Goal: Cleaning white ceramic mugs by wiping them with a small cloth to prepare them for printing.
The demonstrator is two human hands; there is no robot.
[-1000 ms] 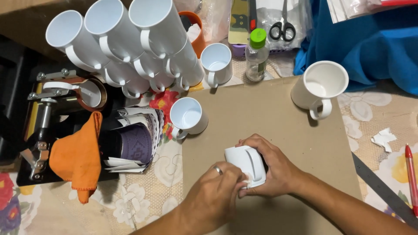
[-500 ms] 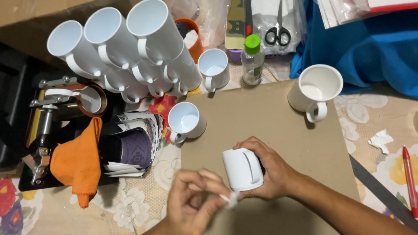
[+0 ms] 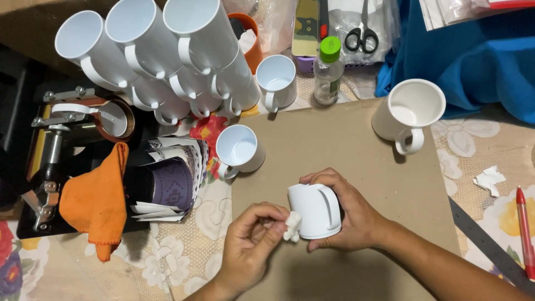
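A white mug [image 3: 313, 210] lies on its side on the brown cardboard sheet [image 3: 334, 139] that covers the middle of the table, handle turned up. The right hand [image 3: 348, 214] wraps around the mug from the far side, fingers curled over its top and thumb under its base, so it is held fast against the cardboard. The left hand [image 3: 253, 245] pinches a small crumpled white wad [image 3: 291, 226] between thumb and fingertips, pressed against the mug's near wall by its rim. To do this wiping well, I judge the right hand should keep the mug from rolling while turning it bit by bit, so the wad covers the whole wall with light, even strokes, and bare fingers should stay off the cleaned surface. Off the cardboard's left edge, another white mug [image 3: 239, 149] stands upright, and beyond it a stack of white mugs [image 3: 161, 50] lies heaped. At the cardboard's far right corner stands a larger white mug [image 3: 409, 114]; past its far edge are a small clear bottle with a green cap [image 3: 327, 69] and black-handled scissors [image 3: 362, 33]. An orange cloth [image 3: 95, 203] hangs over a dark press to the left.
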